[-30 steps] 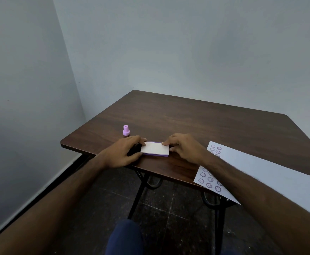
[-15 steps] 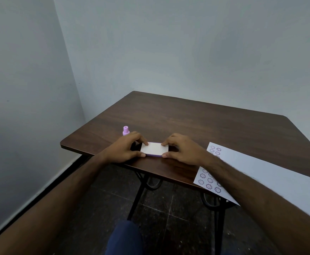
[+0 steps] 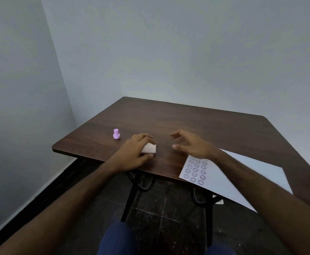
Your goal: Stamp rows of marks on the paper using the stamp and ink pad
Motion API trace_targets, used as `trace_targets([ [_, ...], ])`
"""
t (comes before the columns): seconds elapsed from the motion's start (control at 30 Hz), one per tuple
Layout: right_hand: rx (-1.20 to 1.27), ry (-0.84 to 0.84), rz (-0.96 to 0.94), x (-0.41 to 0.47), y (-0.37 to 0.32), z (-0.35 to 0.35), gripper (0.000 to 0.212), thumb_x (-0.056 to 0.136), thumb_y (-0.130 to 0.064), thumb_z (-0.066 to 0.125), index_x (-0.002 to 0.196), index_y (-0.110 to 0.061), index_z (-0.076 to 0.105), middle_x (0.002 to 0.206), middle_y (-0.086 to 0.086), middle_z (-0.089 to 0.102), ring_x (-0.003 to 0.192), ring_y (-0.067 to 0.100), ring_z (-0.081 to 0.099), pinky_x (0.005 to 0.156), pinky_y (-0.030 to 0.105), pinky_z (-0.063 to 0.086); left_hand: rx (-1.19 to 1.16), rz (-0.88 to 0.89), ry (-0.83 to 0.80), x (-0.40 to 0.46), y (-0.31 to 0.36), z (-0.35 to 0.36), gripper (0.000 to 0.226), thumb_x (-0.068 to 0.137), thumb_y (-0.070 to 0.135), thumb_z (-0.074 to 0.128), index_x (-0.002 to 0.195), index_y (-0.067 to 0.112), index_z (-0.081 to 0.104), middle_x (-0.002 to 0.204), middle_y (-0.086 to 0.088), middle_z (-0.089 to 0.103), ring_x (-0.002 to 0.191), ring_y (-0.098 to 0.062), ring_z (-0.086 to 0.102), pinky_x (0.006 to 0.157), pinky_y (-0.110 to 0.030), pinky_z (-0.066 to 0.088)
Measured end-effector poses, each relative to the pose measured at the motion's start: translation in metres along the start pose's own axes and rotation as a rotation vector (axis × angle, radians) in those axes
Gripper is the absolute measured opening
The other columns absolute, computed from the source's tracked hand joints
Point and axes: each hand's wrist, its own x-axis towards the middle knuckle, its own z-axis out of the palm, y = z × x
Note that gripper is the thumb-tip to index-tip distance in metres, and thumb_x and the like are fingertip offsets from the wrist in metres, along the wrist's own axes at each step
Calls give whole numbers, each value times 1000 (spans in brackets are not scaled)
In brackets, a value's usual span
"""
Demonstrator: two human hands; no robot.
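Observation:
My left hand (image 3: 134,152) grips the ink pad (image 3: 149,148), a flat case with a white lid and purple edge, near the table's front edge; the lid looks tilted up on the right side. My right hand (image 3: 191,144) hovers open to the right of the pad, fingers spread, touching nothing. A small pink stamp (image 3: 116,134) stands upright on the table to the left of my left hand. The white paper (image 3: 242,173) lies at the front right, overhanging the table edge, with rows of purple round marks at its left end, partly hidden by my right forearm.
The dark wooden table (image 3: 187,118) stands in a corner between two pale walls. Its black metal legs and a dark tiled floor show below the front edge. My blue-clad knees are at the bottom of the view.
My right hand has let go of the ink pad and drawn away to the right. My left hand keeps hold of the pad, whose lid now looks raised.

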Motion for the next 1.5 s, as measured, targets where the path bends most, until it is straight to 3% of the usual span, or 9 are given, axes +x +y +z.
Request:
trace_targets([
  [0.2,-263,59,122,-88,53,-48,22,93,-7,56,105,-20,68,115,0,64,106,15,57,97,40,49,51,275,-307,30,94,49,46,99,58,36,140,39,46,149,9,45,137,-9,39,107,-38,29],
  [0.27,-296,33,157,-110,65,-52,27,94,-3,53,107,-18,70,118,2,65,111,19,58,101,34,45,69,284,-374,37,107,58,49,99,61,32,142,41,44,151,11,44,138,-9,38,109,-39,26],
  [0.33,-277,18,173,-125,73,-51,29,95,-2,51,114,-14,70,126,5,64,120,21,56,100,13,36,98,284,-387,44,109,62,49,99,61,31,140,38,47,150,12,46,138,-8,41,112,-39,25],
  [0.4,-286,14,178,-130,77,-48,32,98,-7,52,127,-12,64,137,8,58,129,21,51,99,3,25,122,267,-363,53,104,62,48,100,60,31,135,34,52,146,11,51,135,-9,46,114,-39,27],
  [0.6,-492,-58,326,-88,87,-33,52,103,-45,37,151,-26,35,158,8,33,143,29,29,118,38,20,337,53,-419,96,71,68,70,96,67,28,151,25,37,162,-1,33,149,-19,29,120,-44,18],
  [0.73,-595,53,413,-42,104,-20,56,102,-50,27,152,-24,31,157,10,33,140,35,29,115,47,26,268,-71,-468,138,49,89,88,92,75,22,158,17,20,167,-4,19,153,-20,17,123,-45,8],
  [0.97,-466,175,568,41,154,-15,70,99,-60,21,156,-20,18,165,13,13,152,32,11,122,45,10,205,-102,-491,221,-5,132,77,101,58,20,159,10,3,168,-11,0,155,-24,-1,124,-43,2],
  [1.13,-492,197,619,59,155,-15,76,96,-64,21,156,-17,16,165,15,14,151,33,16,121,47,15,187,-75,-492,237,-26,140,72,103,51,17,159,11,-4,167,-11,-8,155,-23,-8,123,-41,-2],
  [1.5,-445,-138,707,67,129,-59,83,94,-67,25,157,-17,5,167,13,4,152,34,13,122,46,15,175,-152,-639,242,-9,108,79,101,58,18,158,9,-8,167,-11,-10,155,-25,-9,126,-45,2],
])
